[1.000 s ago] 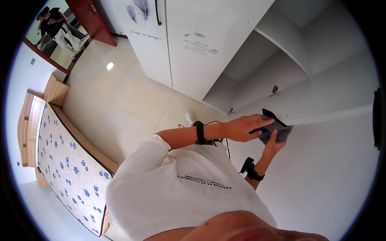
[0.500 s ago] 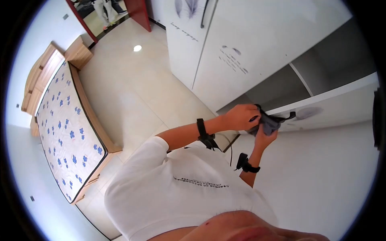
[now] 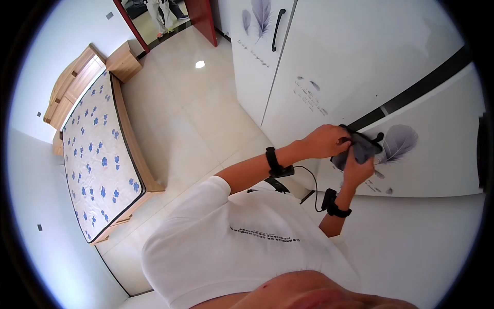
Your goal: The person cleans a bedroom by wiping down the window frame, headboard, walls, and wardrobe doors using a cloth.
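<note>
A dark grey cloth (image 3: 363, 149) is bunched between my two hands, against the white wardrobe door (image 3: 437, 134) with a feather print. My left hand (image 3: 325, 141) is closed on the cloth from the left. From below, my right hand (image 3: 358, 169) grips it, with the thumb pointing up. A short black piece (image 3: 380, 138), perhaps part of a door handle, sticks out beside the cloth; the rest is covered. Both wrists wear black straps with small devices.
The wardrobe's other doors (image 3: 350, 56) stand ahead, with a black handle (image 3: 278, 30) on one. A narrow dark gap runs beside the printed door. A bed (image 3: 103, 159) and nightstand (image 3: 123, 62) are at left. A person's legs (image 3: 159, 15) show past the red door (image 3: 202, 20).
The printed door has swung nearly closed, and the shelves behind it have gone from sight. Both hands stay on the cloth and have moved with the door. The view has turned.
</note>
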{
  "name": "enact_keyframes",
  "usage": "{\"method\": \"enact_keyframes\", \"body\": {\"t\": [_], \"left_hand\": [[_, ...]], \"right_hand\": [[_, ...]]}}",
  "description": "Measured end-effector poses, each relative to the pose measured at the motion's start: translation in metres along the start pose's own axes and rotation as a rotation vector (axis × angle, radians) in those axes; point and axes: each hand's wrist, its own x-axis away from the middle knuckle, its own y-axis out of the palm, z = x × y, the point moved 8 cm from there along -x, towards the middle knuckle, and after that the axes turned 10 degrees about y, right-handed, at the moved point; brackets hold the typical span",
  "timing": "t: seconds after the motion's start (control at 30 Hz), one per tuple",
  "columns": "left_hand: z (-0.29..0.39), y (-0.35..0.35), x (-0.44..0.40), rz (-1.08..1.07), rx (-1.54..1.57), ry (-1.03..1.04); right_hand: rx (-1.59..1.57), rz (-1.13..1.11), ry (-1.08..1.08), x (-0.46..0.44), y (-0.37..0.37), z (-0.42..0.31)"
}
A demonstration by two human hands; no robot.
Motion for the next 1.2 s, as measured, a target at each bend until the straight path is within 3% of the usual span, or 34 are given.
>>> {"method": "enact_keyframes", "body": {"t": [0.1,0.27,0.43,0.57,0.73,0.87,0.97,1.03,1.2], "left_hand": [[-0.046,0.032,0.008,-0.078,-0.019,-0.076],[-0.072,0.043,0.000,-0.058,-0.013,-0.157],[-0.046,0.018,-0.026,0.055,0.149,-0.067],[-0.034,0.003,-0.045,0.221,0.152,0.069],[-0.089,0.037,-0.037,0.148,0.115,-0.046],[-0.121,0.051,-0.023,0.061,0.102,-0.140],[-0.114,0.045,-0.034,0.002,0.105,-0.140],[-0.068,0.015,-0.057,0.030,0.069,-0.029],[-0.043,-0.006,-0.078,0.083,0.144,0.051]], "right_hand": [[-0.043,-0.075,0.073,0.004,0.032,0.044],[-0.036,-0.106,0.048,0.002,0.049,0.045],[-0.122,0.034,-0.069,-0.025,0.029,0.028],[-0.129,0.032,0.007,-0.047,0.025,0.026],[0.121,-0.051,0.058,-0.021,0.064,0.062],[0.120,-0.106,0.037,-0.004,0.078,0.084],[0.263,-0.210,-0.005,-0.014,0.074,0.075],[-0.026,-0.103,-0.061,-0.031,0.050,0.045],[-0.115,-0.121,0.028,-0.052,0.041,0.020]]}}
